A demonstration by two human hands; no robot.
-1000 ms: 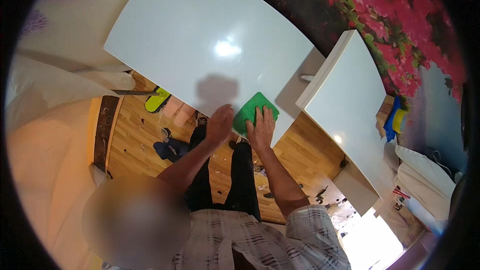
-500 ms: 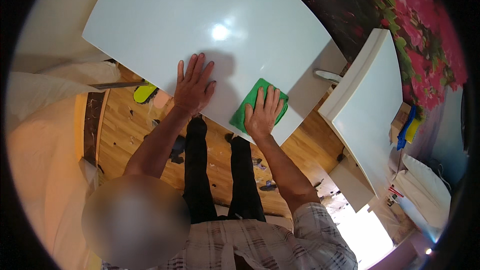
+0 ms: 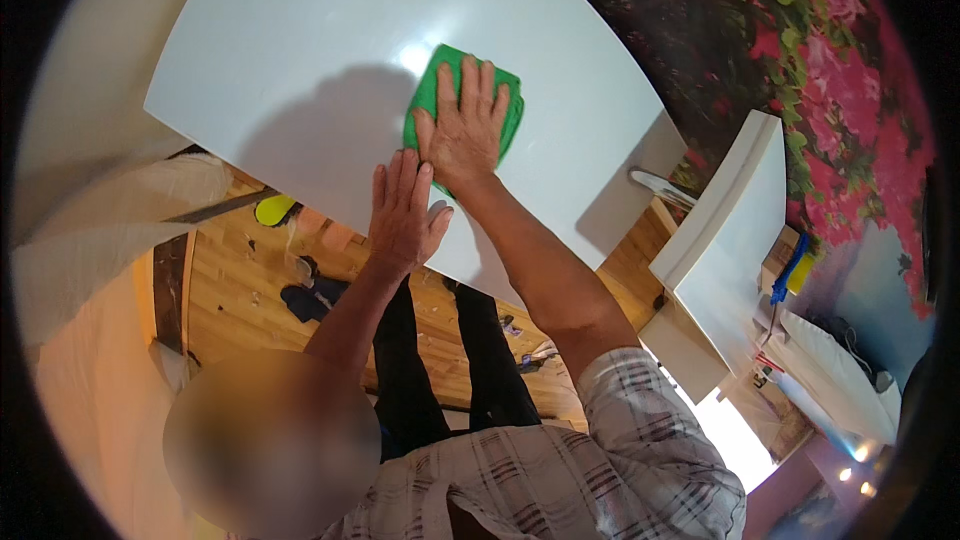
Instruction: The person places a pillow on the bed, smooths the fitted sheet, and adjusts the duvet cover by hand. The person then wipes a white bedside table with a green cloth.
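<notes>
My right hand (image 3: 465, 135) presses a folded green cloth (image 3: 504, 83) flat onto a glossy white tabletop (image 3: 300, 20). The fingers are stretched over the cloth, which shows round them and beside the wrist. Just left of it, my left hand (image 3: 402, 215) rests near the front edge of the white surface. Its fingers point away from me, extended, with nothing in them. The fingertips of the left hand come close to the right hand's thumb side.
On the right stands a second white panel-like piece (image 3: 725, 240). Beside it are a small cardboard box (image 3: 778, 258) and blue and yellow items. Dark scraps and a lime-green object (image 3: 273, 210) lie on the wooden floor (image 3: 225, 285). A flowered wall (image 3: 830, 90) borders the right.
My right hand has slid the green cloth away from me and to the left, toward the middle of the white surface. My left hand has drawn back toward the front edge.
</notes>
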